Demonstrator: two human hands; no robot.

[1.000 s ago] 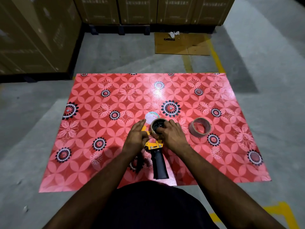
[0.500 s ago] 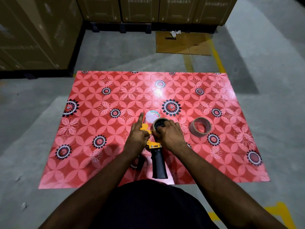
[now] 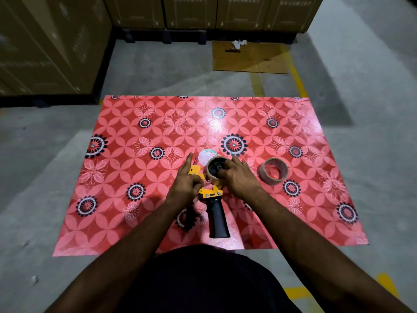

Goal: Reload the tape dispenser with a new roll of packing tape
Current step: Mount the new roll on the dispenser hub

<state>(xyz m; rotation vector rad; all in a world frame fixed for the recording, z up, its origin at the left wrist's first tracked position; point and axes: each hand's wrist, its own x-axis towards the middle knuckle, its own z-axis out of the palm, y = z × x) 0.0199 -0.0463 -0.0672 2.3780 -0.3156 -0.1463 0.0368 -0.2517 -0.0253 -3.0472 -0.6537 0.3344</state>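
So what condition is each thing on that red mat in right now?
tape dispenser: lying flat on the mat, handle toward the person
roll on the dispenser: seated on the hub, gripped by the right hand
left hand: holding the dispenser's yellow frame, forefinger straight
loose tape roll: untouched on the mat, tilted

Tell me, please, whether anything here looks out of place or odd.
Nothing on the mat looks damaged or spilled. The only stray bits lie beyond it: a flattened piece of cardboard on the floor with a crumpled white scrap on it.
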